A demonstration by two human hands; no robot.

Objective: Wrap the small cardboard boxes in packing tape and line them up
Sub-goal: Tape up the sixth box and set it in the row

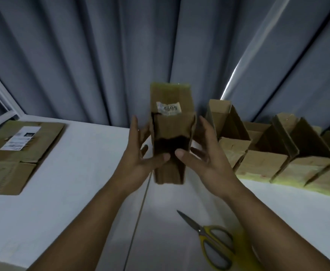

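Head view first: you hold a small cardboard box (171, 133) up in the air over the middle of the white table (82, 173). It is tall and thin, brown, with bumpy ridges on its sides. Its near flap hangs open, and it looks dark inside. You cannot see if anything is in it. A torn white sticker (168, 108) with blurry numbers sits on its top part, and a yellowish strip runs along its far end.

Your left hand (140, 153) presses on the left side of the box with the fingers spread, thumb at the dark opening. Your right hand (201, 151) does the same on the right side. Both hands hold the box between them, fingers loose and not curled tight.

Along the far right edge of the table stands a row of open boxes (268, 151), touching each other, flaps sticking up. Their fronts look shiny and yellowish. You cannot tell what is inside them.

At the far left edge lies a flat cardboard sheet (21, 153) with a white label (21, 137).

Near the front edge, on the right, lie scissors (209, 239) with yellow handles and closed silver blades. Grey curtains (101, 55) hang behind the table.
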